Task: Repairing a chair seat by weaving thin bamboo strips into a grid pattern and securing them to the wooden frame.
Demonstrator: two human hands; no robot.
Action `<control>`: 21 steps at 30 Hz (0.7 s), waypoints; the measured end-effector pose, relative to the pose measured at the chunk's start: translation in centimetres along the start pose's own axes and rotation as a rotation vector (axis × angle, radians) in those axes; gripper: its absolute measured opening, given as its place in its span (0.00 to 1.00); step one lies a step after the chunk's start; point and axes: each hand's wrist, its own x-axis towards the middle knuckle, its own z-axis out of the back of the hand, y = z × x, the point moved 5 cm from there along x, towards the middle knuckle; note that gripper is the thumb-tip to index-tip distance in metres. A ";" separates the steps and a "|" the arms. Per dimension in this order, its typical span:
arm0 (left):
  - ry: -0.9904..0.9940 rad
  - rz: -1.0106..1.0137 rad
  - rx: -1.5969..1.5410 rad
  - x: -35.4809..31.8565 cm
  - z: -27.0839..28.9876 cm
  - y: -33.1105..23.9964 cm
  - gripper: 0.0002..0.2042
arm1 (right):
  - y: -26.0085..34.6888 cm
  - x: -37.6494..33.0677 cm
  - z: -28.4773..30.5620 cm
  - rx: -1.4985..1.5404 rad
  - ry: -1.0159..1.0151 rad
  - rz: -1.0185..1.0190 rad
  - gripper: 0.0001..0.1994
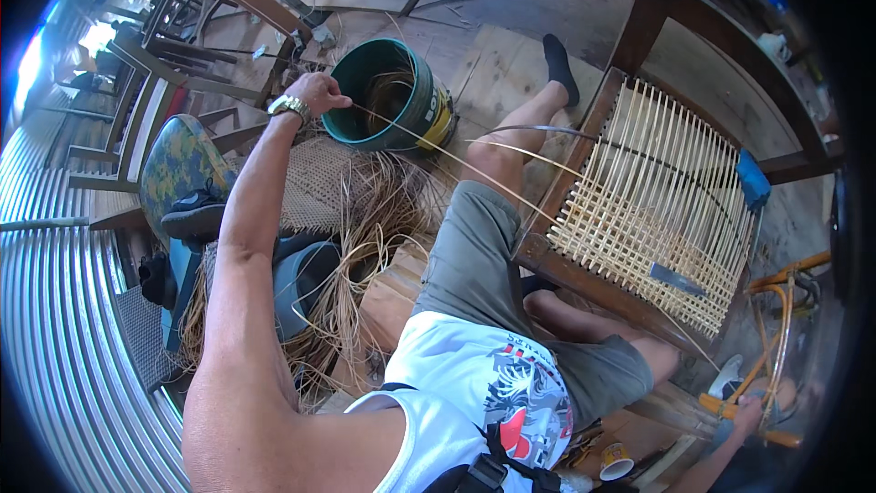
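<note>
My left hand (316, 95), with a watch on its wrist, is stretched out beside a green bucket (335, 120). Its fingertips pinch a thin cane strand (447, 157), which runs taut to the edge of a woven cane seat (630, 219). The seat sits in a dark wooden chair frame (584, 281); its near part is cross-woven, its far part mostly parallel strands. A dark flexible strip (630, 148) threads through those strands. A flat metal piece (677, 278) lies on the weave. My right hand (748, 413) seems to be the small one at lower right; its fingers are unclear.
Loose cane strands (351, 265) heap beside my left leg, near a woven cane sheet (315, 184). A camouflage-patterned piece (185, 164) and a dark shoe (193, 217) are at left. A blue wrap (753, 181) is at the seat's far corner. An orange rattan frame (787, 269) stands right.
</note>
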 end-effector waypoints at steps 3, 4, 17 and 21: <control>-0.108 0.025 0.092 1.5 -0.3 -0.3 0.16 | -7.2 -0.5 -1.7 -0.010 0.182 0.071 0.11; -0.089 -0.034 0.071 3.7 -1.5 0.9 0.16 | -9.1 -1.4 -1.3 0.001 0.243 0.202 0.11; 0.937 -0.026 0.726 -28.7 -11.7 8.4 0.27 | 4.9 -5.5 -4.2 -0.177 0.291 0.001 0.10; 1.433 0.008 0.429 -44.3 -21.6 4.9 0.24 | 11.0 -4.2 -2.9 -0.385 0.112 -0.093 0.12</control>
